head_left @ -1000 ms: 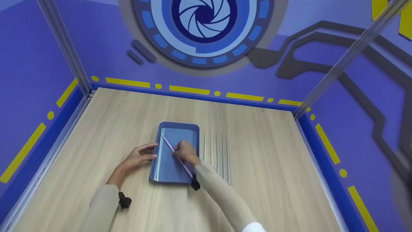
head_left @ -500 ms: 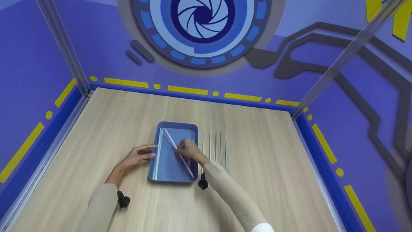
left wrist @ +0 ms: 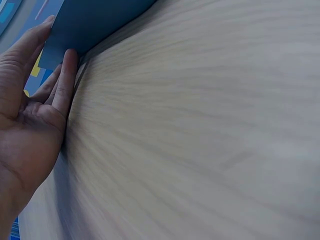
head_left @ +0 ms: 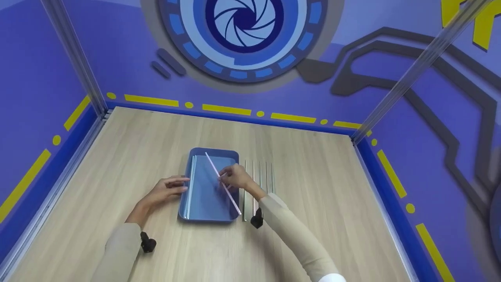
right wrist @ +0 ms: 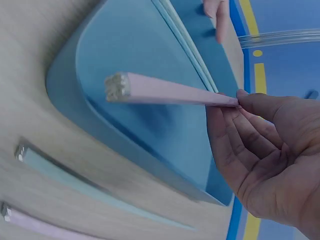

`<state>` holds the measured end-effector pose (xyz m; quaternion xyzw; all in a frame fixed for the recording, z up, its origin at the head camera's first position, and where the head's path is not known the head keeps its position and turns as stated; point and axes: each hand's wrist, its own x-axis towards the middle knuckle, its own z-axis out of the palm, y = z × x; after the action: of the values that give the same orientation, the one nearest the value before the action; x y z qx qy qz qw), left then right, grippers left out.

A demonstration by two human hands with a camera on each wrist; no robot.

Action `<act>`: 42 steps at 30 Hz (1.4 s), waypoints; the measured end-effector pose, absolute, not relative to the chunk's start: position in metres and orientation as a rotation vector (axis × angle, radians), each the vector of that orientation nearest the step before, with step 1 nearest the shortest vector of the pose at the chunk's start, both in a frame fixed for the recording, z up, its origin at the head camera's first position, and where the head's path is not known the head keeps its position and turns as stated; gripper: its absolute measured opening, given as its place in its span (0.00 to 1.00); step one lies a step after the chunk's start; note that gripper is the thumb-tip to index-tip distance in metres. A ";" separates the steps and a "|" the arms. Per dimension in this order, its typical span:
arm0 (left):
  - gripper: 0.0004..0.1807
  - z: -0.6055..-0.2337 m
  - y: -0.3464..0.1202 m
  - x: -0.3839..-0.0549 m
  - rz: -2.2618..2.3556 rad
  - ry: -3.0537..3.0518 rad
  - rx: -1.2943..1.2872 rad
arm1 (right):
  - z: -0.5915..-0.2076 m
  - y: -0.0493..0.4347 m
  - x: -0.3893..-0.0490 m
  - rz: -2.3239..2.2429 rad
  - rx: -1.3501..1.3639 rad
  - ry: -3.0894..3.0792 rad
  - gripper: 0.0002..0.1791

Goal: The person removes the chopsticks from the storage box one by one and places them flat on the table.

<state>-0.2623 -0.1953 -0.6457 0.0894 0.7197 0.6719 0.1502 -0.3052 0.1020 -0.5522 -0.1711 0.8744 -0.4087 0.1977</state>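
My right hand pinches a pink chopstick between thumb and fingertips over the blue tray. It slants across the tray, its near end over the front right corner. In the right wrist view the chopstick points its silvery thick end at the camera, above the tray's rim. Light-blue chopsticks lie along the tray's left side. My left hand is at the tray's left wall with fingers extended. In the left wrist view, the thumb and fingertips of this hand meet the tray wall.
Several chopsticks lie in a row on the wooden table, right of the tray, partly hidden by my right arm. The right wrist view shows a light-blue one and a pink one there. Blue walls enclose the table.
My right hand has moved right across the tray, carrying the pink chopstick away from the light-blue ones toward the tray's right side. The left hand has stayed at the tray's left wall.
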 end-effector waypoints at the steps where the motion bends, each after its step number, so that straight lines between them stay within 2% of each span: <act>1: 0.27 -0.645 -0.196 -0.262 1.926 2.071 0.256 | -0.550 0.104 -0.305 -1.153 -0.481 2.443 0.11; 12: 0.27 -0.642 -0.197 -0.259 1.941 2.055 0.220 | -0.543 0.137 -0.307 -1.271 -0.411 2.417 0.12; 27: 0.28 -0.645 -0.196 -0.257 1.943 2.048 0.274 | -0.552 0.193 -0.303 -1.531 -0.214 2.339 0.12; 38: 0.44 -0.644 -0.192 -0.259 2.027 1.984 0.221 | -0.561 0.225 -0.299 -1.569 -0.041 2.419 0.13; 42: 0.45 -0.644 -0.193 -0.258 2.023 1.980 0.208 | -0.565 0.235 -0.298 -1.587 0.016 2.421 0.14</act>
<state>-0.2580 -0.1932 -0.6444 0.0724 0.6895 0.7047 0.1510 -0.2982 0.2347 -0.5653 0.0055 0.8300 -0.5441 0.1228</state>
